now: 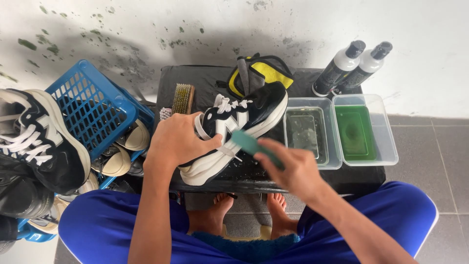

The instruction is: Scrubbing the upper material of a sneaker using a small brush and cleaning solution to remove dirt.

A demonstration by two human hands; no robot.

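At frame centre we see a black-and-white sneaker [239, 132] lying on the dark desk [342, 176]. The left hand [176, 139] is curled around its heel, gripping it; the right hand [293, 168] is closed around a teal brush [251, 144] that touches the sneaker's side. Right of these stand two clear tubs [337, 132], one holding green liquid, with two bottles [354, 66] behind them. A wooden brush [182, 98] lies behind the left hand. At upper left, a blue basket [93, 105] holds more shoes
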